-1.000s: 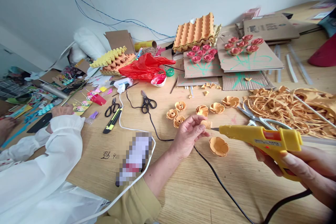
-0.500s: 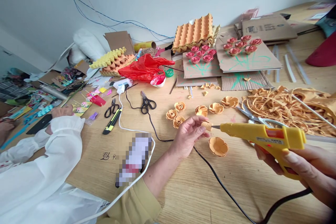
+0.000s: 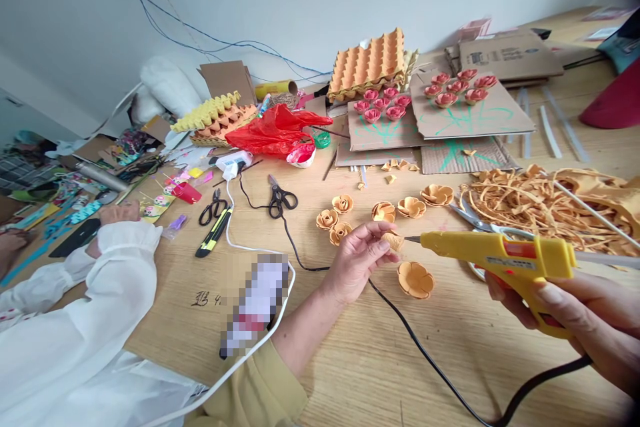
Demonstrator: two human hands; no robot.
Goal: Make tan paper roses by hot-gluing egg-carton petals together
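Observation:
My left hand (image 3: pixel 356 259) pinches a small rolled orange paper piece (image 3: pixel 393 241) between thumb and fingers, a little above the table. My right hand (image 3: pixel 565 315) grips the handle of a yellow glue gun (image 3: pixel 500 258). Its nozzle tip points left and sits right at the paper piece. An open orange paper flower (image 3: pixel 416 279) lies on the wooden table (image 3: pixel 440 360) just below the nozzle. The gun's black cord (image 3: pixel 430 363) trails across the table toward me.
Several finished orange flowers (image 3: pixel 385 210) lie behind my hands, beside scissors (image 3: pixel 281 198) and a heap of orange strips (image 3: pixel 540 203). Cardboard sheets with pink flowers (image 3: pixel 385 103), egg trays (image 3: pixel 369 61) and a red bag (image 3: pixel 277 130) stand further back. A person's white sleeve (image 3: pixel 90 307) is at left.
The glue gun's nozzle has stayed at the paper piece; both hands have shifted only slightly, the gun dropping a touch.

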